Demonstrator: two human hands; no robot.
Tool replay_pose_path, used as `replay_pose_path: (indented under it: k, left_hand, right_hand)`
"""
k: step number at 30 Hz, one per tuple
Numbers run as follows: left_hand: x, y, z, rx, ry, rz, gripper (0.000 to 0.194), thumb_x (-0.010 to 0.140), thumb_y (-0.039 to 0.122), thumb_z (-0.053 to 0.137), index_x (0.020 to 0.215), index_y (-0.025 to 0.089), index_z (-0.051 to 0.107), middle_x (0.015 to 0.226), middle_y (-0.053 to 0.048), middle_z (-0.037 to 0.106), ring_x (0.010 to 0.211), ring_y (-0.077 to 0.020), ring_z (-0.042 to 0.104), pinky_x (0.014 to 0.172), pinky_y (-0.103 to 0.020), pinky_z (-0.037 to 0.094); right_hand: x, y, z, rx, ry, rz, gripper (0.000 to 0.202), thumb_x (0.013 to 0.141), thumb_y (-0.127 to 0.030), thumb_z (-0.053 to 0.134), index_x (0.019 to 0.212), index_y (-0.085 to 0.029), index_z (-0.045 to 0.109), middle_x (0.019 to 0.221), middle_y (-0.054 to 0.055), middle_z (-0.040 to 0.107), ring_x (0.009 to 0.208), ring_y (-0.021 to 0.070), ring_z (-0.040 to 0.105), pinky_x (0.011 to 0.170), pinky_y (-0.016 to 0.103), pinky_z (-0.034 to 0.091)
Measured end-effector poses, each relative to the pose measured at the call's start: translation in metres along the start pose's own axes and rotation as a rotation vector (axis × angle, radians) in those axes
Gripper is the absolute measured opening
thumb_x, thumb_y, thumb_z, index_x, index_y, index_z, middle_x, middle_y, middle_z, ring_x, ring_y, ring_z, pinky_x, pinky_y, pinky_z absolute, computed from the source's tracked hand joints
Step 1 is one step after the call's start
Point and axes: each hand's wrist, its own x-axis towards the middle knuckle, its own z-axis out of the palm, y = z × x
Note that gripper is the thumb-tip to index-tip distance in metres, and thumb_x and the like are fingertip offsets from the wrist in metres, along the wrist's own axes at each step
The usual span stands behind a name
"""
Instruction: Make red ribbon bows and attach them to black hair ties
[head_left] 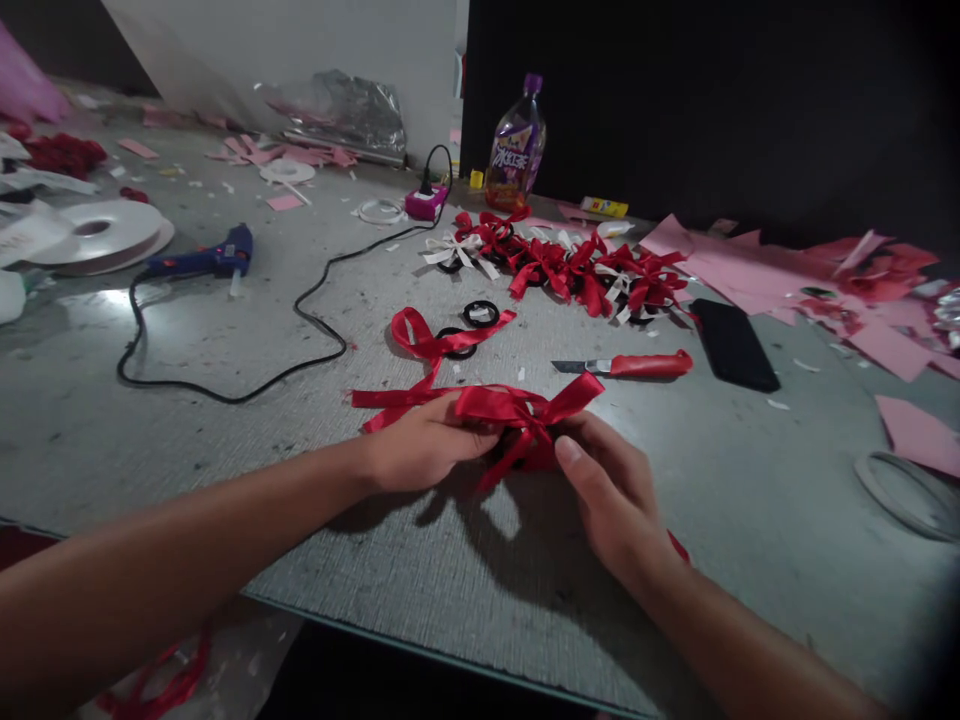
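A red ribbon bow (532,415) is held between my two hands, just above the table near its front edge. My left hand (431,440) is closed on the bow's left side, thumb and fingers pinched together. On the other side, my right hand (611,480) grips the bow with thumb and fingers. Something dark shows beneath the knot, partly hidden by the ribbon. Loose red ribbon ends stretch left past my left hand. Just beyond lie a looped red ribbon (412,335) and black hair ties (481,314). A red-handled utility knife (651,364) rests farther right.
Several finished bows (570,265) are heaped at the back. A blue glue gun (199,255) lies left, its black cord (300,305) curving across the table. A phone (733,343), pink sheets (724,265) and a bottle (516,150) stand or lie behind. The white ribbon spool (131,225) is far left.
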Motion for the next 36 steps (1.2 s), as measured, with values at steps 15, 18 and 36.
replay_pose_path:
  k: [15,18,36]
  left_hand:
    - [0.0023,0.0076,0.0045,-0.176,-0.132,-0.086,0.015,0.093,0.025,0.050,0.082,0.016,0.054,0.076,-0.001,0.054,0.068,-0.0127,0.052,0.065,-0.028,0.047]
    - [0.0024,0.0065,0.0056,-0.145,-0.104,-0.083,0.013,0.092,0.025,0.052,0.083,0.016,0.054,0.078,-0.001,0.054,0.070,-0.0130,0.051,0.067,-0.028,0.046]
    - [0.0007,0.0077,0.0039,-0.074,-0.078,-0.078,0.021,0.091,0.033,0.060,0.100,0.014,0.061,0.090,-0.003,0.062,0.081,-0.0152,0.058,0.076,-0.031,0.049]
  right_hand:
    - [-0.0015,-0.0053,0.0055,-0.084,0.046,0.070,0.021,0.090,-0.040,0.063,0.092,-0.022,0.073,0.084,0.002,0.072,0.077,0.0169,0.065,0.068,0.028,0.053]
    - [-0.0012,-0.0049,0.0065,-0.055,0.066,0.091,0.020,0.088,-0.040,0.065,0.089,-0.021,0.073,0.082,0.002,0.072,0.075,0.0164,0.064,0.068,0.027,0.053]
    - [0.0015,-0.0071,0.0037,-0.151,0.090,0.053,0.018,0.089,-0.037,0.064,0.091,-0.022,0.073,0.084,0.002,0.074,0.077,0.0171,0.067,0.069,0.029,0.055]
